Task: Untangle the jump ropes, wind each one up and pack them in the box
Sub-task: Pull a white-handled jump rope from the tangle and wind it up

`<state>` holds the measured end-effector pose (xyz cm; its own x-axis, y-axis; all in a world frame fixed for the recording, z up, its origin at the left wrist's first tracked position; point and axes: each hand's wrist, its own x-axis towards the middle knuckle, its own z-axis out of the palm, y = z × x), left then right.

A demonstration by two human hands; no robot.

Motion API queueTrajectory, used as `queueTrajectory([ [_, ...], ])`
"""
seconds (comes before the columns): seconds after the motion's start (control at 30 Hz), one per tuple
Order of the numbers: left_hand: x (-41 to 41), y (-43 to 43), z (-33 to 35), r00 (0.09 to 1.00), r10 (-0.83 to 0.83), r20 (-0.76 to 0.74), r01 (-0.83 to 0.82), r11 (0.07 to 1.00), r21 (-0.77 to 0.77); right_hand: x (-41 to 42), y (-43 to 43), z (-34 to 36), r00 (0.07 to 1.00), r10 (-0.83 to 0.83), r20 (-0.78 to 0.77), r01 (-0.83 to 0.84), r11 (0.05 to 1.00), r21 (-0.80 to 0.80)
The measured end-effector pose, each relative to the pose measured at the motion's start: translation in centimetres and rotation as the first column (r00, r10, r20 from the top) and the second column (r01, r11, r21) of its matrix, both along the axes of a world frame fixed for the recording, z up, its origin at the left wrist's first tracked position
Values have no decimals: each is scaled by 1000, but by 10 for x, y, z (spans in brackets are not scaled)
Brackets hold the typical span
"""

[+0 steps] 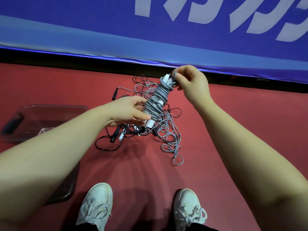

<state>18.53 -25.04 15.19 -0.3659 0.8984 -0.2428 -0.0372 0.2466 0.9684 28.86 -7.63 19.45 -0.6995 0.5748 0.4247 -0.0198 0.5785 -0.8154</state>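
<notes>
A grey jump rope (158, 99) is wound tightly around its two white handles and held in the air, tilted. My left hand (130, 112) grips the lower end of this bundle. At the upper end my right hand (191, 82) pinches the rope's loose end. Below, on the red floor, lies a tangled pile of ropes (166, 130), thin grey and black cords with black handles (115, 137) and a white handle (121, 136). The clear plastic box (50, 110) sits on the floor at the left, partly hidden by my left forearm.
A blue banner (150, 30) with white letters stands along the far side, a dark gap beneath it. My two white sneakers (96, 207) are at the bottom. A dark object (12, 123) lies at the box's left edge.
</notes>
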Motion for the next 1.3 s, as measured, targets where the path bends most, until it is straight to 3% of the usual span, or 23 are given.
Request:
queueTrajectory([
  [0.13,9,10,-4,1000,7,-5,-7,999,32,2,1,0,1000,-8,-18,6,997,-83],
  [0.27,9,19,-5,996,85,23,-87,993,80,2,5,9,991,96,-88,-124,903,-412],
  [0.4,14,22,2,996,86,-31,-82,991,110,11,6,7,950,263,166,-129,819,-558],
  [0.57,28,31,17,996,78,-37,-74,991,111,31,5,20,943,320,95,-183,732,-656],
  [0.67,44,43,30,996,80,-46,-74,991,114,52,4,31,930,354,96,-220,749,-625],
  [0.8,78,69,42,994,70,-86,-61,992,109,78,3,40,939,178,296,-26,890,-455],
  [1.07,125,110,34,988,38,-148,-37,999,5,114,43,18,940,39,340,100,919,-382],
  [1.13,125,122,20,942,-3,-336,-41,992,-123,119,66,-8,905,-16,425,161,938,-307],
  [1.2,121,135,3,841,-79,-536,-62,969,-240,124,92,-41,829,-77,554,231,949,-214],
  [1.3,114,157,-29,756,-201,-623,-35,938,-346,136,127,-99,698,-128,704,316,938,-142],
])
